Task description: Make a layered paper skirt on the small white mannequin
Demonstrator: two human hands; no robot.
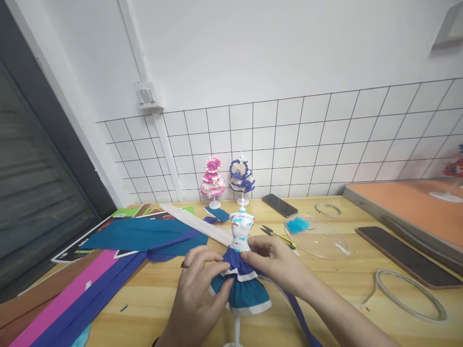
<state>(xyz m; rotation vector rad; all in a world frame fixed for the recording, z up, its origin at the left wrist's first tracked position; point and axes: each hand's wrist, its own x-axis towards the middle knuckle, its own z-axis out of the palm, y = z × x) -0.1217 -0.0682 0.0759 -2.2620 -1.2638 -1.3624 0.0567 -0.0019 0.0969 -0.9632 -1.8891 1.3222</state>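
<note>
The fingers (255,259) of the right hand (280,265) close on the waist of a little white dress form (241,226). The thumb presses on the blue ruffle (235,260) in front, and the other fingers are partly hidden. The left hand (195,284) bends in from the left of the dress form. Its thumb and pointing finger are a little apart at the side of the skirt, with some ruffle between them. I cannot tell if they pinch it tight.

The dress form is upright on a white stand (237,330), on a wooden table (152,308), between the two hands. Its top is white with pink, brown and blue spots. The blue ruffle goes around its hips, and a teal ruffle (249,294) is just below. Both have white edges. A blue ribbon (300,320) hangs to the right of the dress form, under the right arm.

To the left of the dress form lie a wide teal strip (144,236), a pink strip (68,294) and a long blue strip (108,294). Behind it are a pink frilly figure (213,178) and a blue and cream one (242,176). To its right are yellow-handled snips (280,236), a phone (280,206) and a clear round plate (325,238) with a bright blue pleated piece (297,224).
</note>
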